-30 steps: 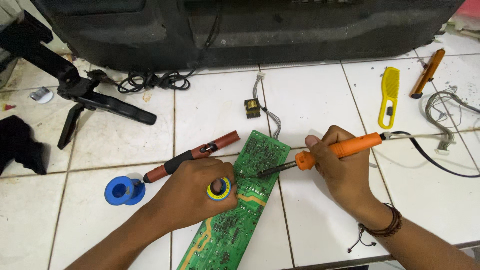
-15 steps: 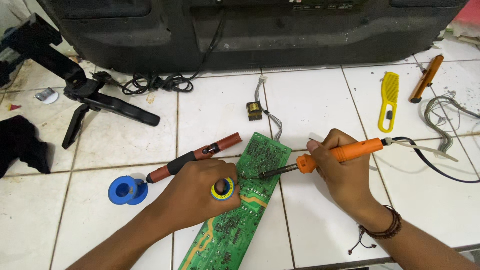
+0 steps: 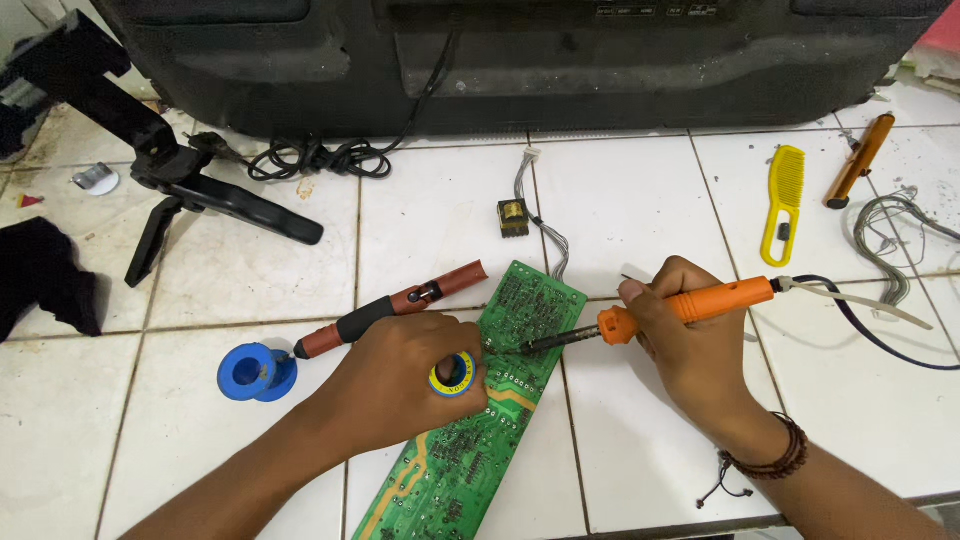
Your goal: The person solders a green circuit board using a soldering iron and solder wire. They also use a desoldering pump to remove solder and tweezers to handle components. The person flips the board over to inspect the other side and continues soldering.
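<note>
We look down on a white tiled floor (image 3: 640, 200) where a long green circuit board (image 3: 480, 420) lies slanted, its far end near the middle of the view and its near end running off the bottom edge. Our left hand (image 3: 400, 385) rests on the board's left edge, fingers curled closed around a small round tin with a yellow and blue rim (image 3: 453, 374). Our right hand (image 3: 690, 340) grips the orange handle of a soldering iron (image 3: 660, 310), closed firmly around it; the dark tip points left and sits on the board's far half, just right of the tin. The iron's cable trails off to the right.

Just left of our left hand lies a red and black desoldering pump (image 3: 390, 308), and farther left a blue spool (image 3: 255, 372). A small transformer with wires (image 3: 513, 216) sits beyond the board. Far right we see a yellow comb (image 3: 783, 205) and an amber-handled screwdriver (image 3: 858, 160). A black tripod (image 3: 170, 185) stands at far left, and a large dark casing (image 3: 520, 50) spans the far edge.
</note>
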